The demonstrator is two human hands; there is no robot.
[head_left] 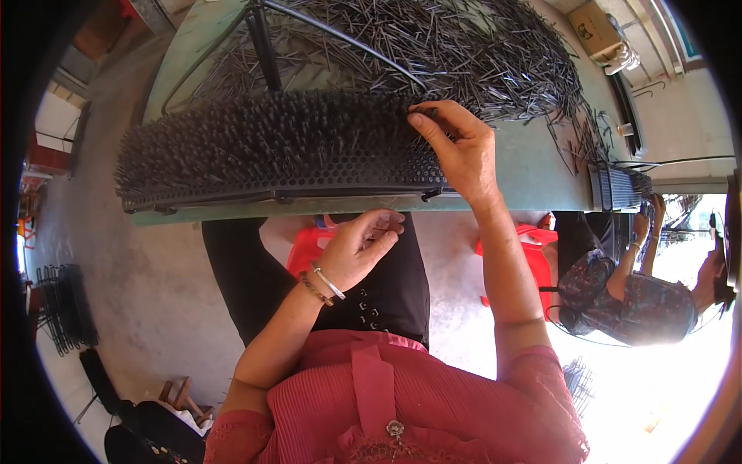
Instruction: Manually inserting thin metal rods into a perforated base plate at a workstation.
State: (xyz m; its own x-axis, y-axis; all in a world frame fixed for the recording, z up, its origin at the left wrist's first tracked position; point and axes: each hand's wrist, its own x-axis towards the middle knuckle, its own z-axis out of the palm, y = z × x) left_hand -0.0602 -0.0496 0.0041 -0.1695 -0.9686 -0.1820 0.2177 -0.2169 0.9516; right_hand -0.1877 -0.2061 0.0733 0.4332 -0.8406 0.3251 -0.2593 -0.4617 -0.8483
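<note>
Right hand: bare right hand (468,151), thumb and forefinger pinched together at the tips on something small and dark, apparently a thin black rod; exact outline too dark to tell.
Left hand: bare left hand (357,249), bracelets at the wrist; fingers loosely curled, thumb apart, nothing seen in the gap. Held low, below and left of the right fingers, perhaps to leave the work above unobstructed.
Rack: long black perforated rack (359,166), just below the right fingertips and stretching well to their left, along the near edge of the green tabletop (541,158). Probably set there for easy reach from the seat.
Rack contents: thin black upright rods (232,139), densely packed left of the right fingers, likely kept standing by the round holes. Bare holes visible just below and left of the fingertips.
Loose stock: broad heap of thin black loose rods (433,46), beyond the right fingers, lying crosswise; seemingly spread within arm's reach.
Frame: dark metal bar frame (265,50), beyond and left of the right fingers; purpose unclear.
Box: brown cardboard box (593,29), far beyond and right of the right fingers; contents not visible.
Neighbour: seated co-worker (638,298), well right of the right fingers, hands close to a dark ridged block (613,188).
</note>
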